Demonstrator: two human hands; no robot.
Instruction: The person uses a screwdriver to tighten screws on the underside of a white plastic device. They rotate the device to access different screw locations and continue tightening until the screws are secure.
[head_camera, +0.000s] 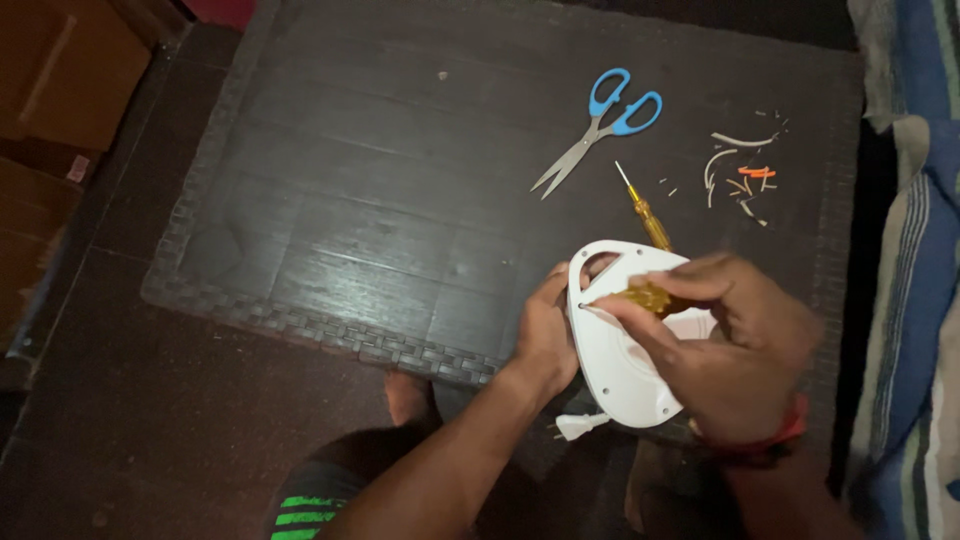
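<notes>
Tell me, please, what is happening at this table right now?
A person steadies a white teardrop-shaped plastic casing with the left hand, while the right hand works a yellow-handled screwdriver into it. Another yellow screwdriver, blue-handled scissors and wire scraps lie on the dark table.

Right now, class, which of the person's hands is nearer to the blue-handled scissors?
The right hand is somewhat nearer: it works over the white casing, below the scissors. The left hand grips the casing's left edge, slightly farther down.
</notes>
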